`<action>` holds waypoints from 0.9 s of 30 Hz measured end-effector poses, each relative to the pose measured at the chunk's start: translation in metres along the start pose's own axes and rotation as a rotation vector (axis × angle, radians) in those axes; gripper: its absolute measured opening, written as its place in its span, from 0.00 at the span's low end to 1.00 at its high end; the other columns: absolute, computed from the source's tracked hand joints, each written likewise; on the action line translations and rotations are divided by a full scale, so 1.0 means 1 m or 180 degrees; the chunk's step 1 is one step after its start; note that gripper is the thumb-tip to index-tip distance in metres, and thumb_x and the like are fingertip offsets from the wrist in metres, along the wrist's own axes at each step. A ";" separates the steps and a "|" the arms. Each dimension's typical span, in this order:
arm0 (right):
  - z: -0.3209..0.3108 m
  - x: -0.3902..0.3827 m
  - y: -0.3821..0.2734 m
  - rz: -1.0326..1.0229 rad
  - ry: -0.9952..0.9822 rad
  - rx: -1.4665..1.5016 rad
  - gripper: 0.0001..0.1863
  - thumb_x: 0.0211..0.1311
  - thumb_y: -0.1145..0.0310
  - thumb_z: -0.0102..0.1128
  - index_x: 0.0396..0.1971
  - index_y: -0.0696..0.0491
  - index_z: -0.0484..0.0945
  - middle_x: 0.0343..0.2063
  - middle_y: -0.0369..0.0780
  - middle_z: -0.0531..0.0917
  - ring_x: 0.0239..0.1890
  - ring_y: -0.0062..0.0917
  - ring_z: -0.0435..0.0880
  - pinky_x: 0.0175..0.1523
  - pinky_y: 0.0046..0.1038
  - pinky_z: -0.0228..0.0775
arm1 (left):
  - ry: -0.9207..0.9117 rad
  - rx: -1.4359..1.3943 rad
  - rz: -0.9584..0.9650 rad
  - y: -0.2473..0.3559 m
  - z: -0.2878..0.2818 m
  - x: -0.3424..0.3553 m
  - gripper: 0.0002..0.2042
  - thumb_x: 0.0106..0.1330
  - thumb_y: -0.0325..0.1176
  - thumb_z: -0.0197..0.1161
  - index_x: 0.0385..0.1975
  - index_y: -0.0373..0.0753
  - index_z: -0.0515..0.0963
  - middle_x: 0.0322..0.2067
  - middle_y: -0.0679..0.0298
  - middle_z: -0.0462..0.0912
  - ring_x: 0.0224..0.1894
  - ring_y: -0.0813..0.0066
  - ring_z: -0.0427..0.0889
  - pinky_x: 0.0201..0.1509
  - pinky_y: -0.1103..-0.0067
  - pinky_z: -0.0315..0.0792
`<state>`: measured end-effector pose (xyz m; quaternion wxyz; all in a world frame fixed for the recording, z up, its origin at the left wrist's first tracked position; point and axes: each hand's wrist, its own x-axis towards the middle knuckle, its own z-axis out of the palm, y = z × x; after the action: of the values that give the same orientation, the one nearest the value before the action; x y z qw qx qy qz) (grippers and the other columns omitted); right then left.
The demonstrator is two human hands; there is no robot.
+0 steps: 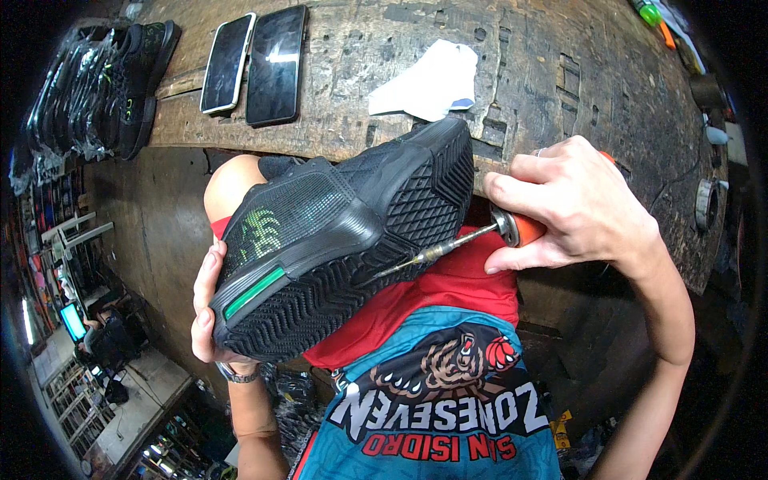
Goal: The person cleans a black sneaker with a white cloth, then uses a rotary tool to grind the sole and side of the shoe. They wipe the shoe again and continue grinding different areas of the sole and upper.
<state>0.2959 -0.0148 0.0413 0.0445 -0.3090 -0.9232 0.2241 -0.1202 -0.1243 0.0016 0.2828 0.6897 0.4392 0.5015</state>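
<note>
A black high-top shoe with green accents lies tilted on its side above my lap, its patterned sole toward me. My left hand is closed round its left end, fingers along the edge. My right hand grips an orange-handled awl with a long metal shaft. The awl's thin tip touches a groove in the middle of the sole. Red and teal clothing covers my lap under the shoe.
A worn wooden bench holds two phones, a crumpled white paper and, at left, black shoes with plastic wrap. Round metal objects sit at the right edge. Lower left, another person is at a lit screen.
</note>
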 end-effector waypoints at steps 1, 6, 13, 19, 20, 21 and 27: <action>0.000 0.001 -0.001 0.0001 -0.0023 -0.0020 0.30 0.55 0.36 0.67 0.37 0.49 0.74 0.26 0.42 0.80 0.28 0.41 0.85 0.33 0.40 0.76 | -0.0026 0.0002 0.0320 -0.002 0.004 0.002 0.27 0.77 0.50 0.32 0.63 0.38 0.66 0.66 0.38 0.69 0.69 0.43 0.70 0.76 0.51 0.59; 0.018 0.000 -0.013 -0.0079 -0.0146 -0.0339 0.35 0.51 0.32 0.67 0.40 0.51 0.77 0.25 0.40 0.79 0.25 0.38 0.83 0.31 0.38 0.72 | 0.0012 -0.0040 0.0403 0.000 0.013 0.007 0.29 0.76 0.51 0.32 0.63 0.36 0.67 0.66 0.38 0.69 0.69 0.44 0.69 0.76 0.52 0.58; 0.009 -0.041 -0.006 0.1056 0.0225 0.2012 0.35 0.51 0.47 0.78 0.49 0.54 0.72 0.29 0.46 0.82 0.32 0.36 0.86 0.40 0.36 0.77 | -0.0330 0.0661 0.0517 0.010 0.018 0.011 0.40 0.63 0.41 0.66 0.73 0.45 0.51 0.71 0.39 0.60 0.70 0.41 0.65 0.75 0.50 0.59; 0.036 -0.094 -0.018 0.1684 0.2143 0.5347 0.48 0.45 0.79 0.78 0.67 0.51 0.60 0.49 0.46 0.79 0.42 0.28 0.84 0.46 0.31 0.82 | 0.0083 0.0826 0.0103 0.026 0.032 0.006 0.64 0.39 0.46 0.86 0.76 0.42 0.48 0.70 0.37 0.61 0.71 0.42 0.65 0.77 0.50 0.55; 0.043 -0.102 -0.019 0.1439 0.2548 0.5701 0.47 0.47 0.79 0.76 0.67 0.52 0.60 0.49 0.48 0.79 0.43 0.29 0.84 0.45 0.32 0.83 | 0.0230 0.0788 0.0106 0.025 0.038 0.005 0.63 0.40 0.46 0.85 0.76 0.39 0.47 0.70 0.37 0.62 0.71 0.42 0.65 0.76 0.50 0.55; 0.048 -0.110 -0.020 0.1362 0.2835 0.5842 0.45 0.49 0.79 0.74 0.67 0.53 0.60 0.50 0.48 0.79 0.43 0.31 0.84 0.44 0.33 0.84 | 0.0216 0.0891 0.0118 0.024 0.039 0.004 0.63 0.41 0.42 0.85 0.76 0.38 0.45 0.70 0.36 0.60 0.70 0.41 0.65 0.75 0.50 0.57; 0.053 -0.182 0.001 0.0200 0.4503 0.6686 0.34 0.72 0.53 0.57 0.68 0.58 0.58 0.52 0.50 0.69 0.38 0.27 0.72 0.36 0.26 0.79 | 0.0267 0.0847 -0.0021 0.012 0.039 0.000 0.65 0.41 0.50 0.80 0.77 0.33 0.43 0.70 0.36 0.63 0.71 0.42 0.65 0.76 0.53 0.54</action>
<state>0.4314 -0.1422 0.0037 0.7443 -0.1986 -0.0681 0.6339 -0.0799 -0.1275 -0.0016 0.1719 0.6981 0.5154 0.4663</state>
